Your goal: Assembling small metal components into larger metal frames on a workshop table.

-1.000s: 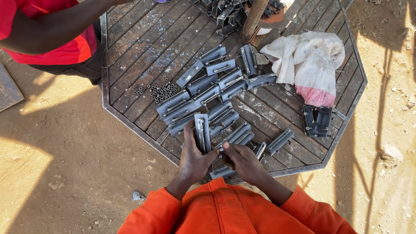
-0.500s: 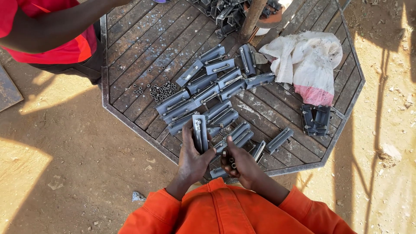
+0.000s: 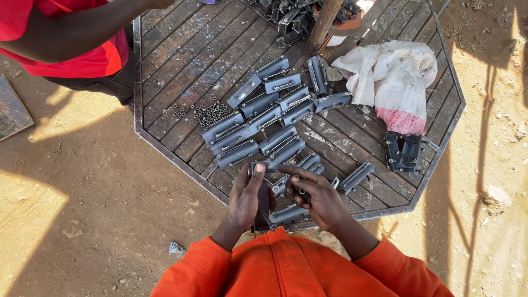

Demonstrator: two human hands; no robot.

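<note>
Left hand [image 3: 248, 198]: fingers closed around a grey steel latch bracket [image 3: 263, 204], held upright at the near edge of the octagonal slatted metal table [image 3: 181, 60].
Right hand [image 3: 318, 197]: touching the left, fingers curled together, pinching at the bracket's upper end; what they pinch cannot be made out.
Beyond the fingers: rows of matching brackets [image 3: 264, 124].
Far left of them: pile of nuts [image 3: 209, 114].
Far right: white cloth [image 3: 391, 74].
Opposite: person's red-sleeved arm [image 3: 66, 33].

An outdoor metal workshop: a slatted steel worktop [image 3: 181, 38] on bare dirt ground [image 3: 82, 220], strewn with grey metal brackets [image 3: 264, 124] and loose nuts [image 3: 208, 114].
</note>
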